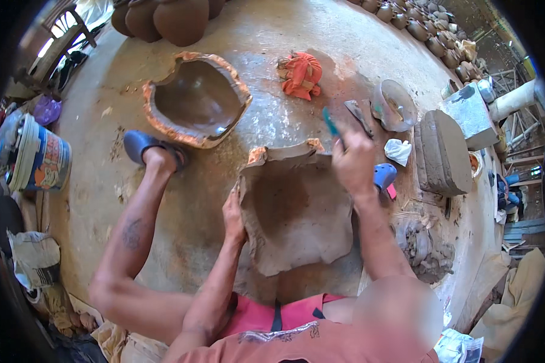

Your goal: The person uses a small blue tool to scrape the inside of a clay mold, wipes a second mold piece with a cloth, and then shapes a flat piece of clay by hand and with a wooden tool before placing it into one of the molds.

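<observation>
A curved brown clay shell (pixel 297 212) with a ragged orange rim lies on the floor between my legs. My left hand (pixel 233 215) presses against its left edge. At the shell's upper right corner, my right hand (pixel 352 158) is closed on a small teal tool (pixel 330 121) whose tip sticks up above the fingers. A second, similar clay shell (pixel 197 100) lies hollow side up farther away to the left, just beyond my left foot in a blue sandal (pixel 142 145).
An orange cloth (pixel 301 74), a clear bowl (pixel 395 106), a white crumpled bag (pixel 398 150) and a slab of clay (pixel 445 151) lie to the right. Clay lumps (pixel 427 248) sit at my right knee. A bucket (pixel 39 158) stands far left; pots (pixel 175 18) line the back.
</observation>
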{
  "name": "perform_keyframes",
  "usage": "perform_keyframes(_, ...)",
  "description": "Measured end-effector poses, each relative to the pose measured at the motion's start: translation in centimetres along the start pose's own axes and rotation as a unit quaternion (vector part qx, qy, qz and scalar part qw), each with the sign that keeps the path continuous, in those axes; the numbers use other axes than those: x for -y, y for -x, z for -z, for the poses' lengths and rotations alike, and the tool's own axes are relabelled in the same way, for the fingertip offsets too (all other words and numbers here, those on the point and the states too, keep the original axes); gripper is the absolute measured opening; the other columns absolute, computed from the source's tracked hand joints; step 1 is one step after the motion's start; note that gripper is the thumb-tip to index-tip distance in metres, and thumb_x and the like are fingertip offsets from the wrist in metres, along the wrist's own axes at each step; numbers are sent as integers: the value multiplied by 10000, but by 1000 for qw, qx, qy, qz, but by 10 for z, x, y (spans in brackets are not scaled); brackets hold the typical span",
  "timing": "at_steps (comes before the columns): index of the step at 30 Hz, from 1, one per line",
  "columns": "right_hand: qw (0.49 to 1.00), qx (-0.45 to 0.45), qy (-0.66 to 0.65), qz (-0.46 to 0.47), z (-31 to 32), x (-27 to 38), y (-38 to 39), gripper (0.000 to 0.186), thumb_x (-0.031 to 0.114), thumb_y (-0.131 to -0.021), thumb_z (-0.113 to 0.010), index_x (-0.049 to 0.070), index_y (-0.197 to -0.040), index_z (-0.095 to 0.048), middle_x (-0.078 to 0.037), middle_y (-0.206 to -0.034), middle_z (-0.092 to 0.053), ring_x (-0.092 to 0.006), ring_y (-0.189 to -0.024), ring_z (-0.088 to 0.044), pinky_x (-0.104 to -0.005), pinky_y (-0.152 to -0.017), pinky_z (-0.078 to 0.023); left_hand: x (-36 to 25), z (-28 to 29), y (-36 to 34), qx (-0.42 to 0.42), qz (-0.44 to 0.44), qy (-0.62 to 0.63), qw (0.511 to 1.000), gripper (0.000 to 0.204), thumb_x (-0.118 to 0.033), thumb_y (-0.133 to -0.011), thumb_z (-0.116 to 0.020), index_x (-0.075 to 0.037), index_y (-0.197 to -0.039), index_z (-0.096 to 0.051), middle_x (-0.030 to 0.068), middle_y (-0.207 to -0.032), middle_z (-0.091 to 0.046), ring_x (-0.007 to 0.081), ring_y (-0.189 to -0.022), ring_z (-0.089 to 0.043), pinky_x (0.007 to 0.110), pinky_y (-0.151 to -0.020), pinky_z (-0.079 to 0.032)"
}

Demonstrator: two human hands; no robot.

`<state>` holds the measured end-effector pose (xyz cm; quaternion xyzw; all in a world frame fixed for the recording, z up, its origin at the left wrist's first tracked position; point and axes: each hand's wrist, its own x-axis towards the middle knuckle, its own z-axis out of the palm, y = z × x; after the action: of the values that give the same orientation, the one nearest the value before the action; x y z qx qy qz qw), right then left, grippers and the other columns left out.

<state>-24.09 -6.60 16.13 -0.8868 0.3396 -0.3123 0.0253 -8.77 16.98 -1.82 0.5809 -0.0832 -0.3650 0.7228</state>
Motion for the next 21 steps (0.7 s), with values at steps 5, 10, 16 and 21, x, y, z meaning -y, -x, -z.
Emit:
perform_keyframes(5, 997, -14, 63, 36, -44, 23, 84, 387, 34, -839, -679, 23, -1225, -710, -153, -1008, -679, -338, -906, -659, -451, -793, -569, 15, -20, 26, -8, 1, 126, 992, 479, -346, -1147, -391, 20, -1363, -613, 77, -1253, -675, 158, -1134, -603, 316, -989, -482)
perform_keyframes(10, 991, -30, 131, 22, -82, 47, 98, 363, 56, -842, -706, 13, -1201, -728, -84, -1043, -638, -270, -914, -636, -391, -776, -577, 20, -8, 34, -52, -45, 61, 996, 471, -324, -1140, -407, 37, -1367, -607, 99, -1271, -670, 179, -1153, -595, 324, -1016, -459)
perform_keyframes(16, 994, 32, -63, -79, -126, 70, 120, 274, 58, -897, -623, 13, -1139, -743, -136, -995, -658, -343, -888, -687, -467, -767, -566, 25, -16, 32, -61, -53, 71, 994, 476, -320, -1139, -395, 44, -1350, -617, 110, -1254, -685, 189, -1140, -603, 329, -1011, -458)
perform_keyframes(21, 942, 49, -315, -100, -97, 82, 94, 293, -63, -873, -685, 4, -1152, -742, -143, -991, -739, -194, -890, -711, -312, -815, -557, 18, -7, 25, -68, -84, 11, 994, 473, -332, -1142, -395, 27, -1329, -640, 94, -1219, -698, 173, -1104, -613, 319, -976, -473)
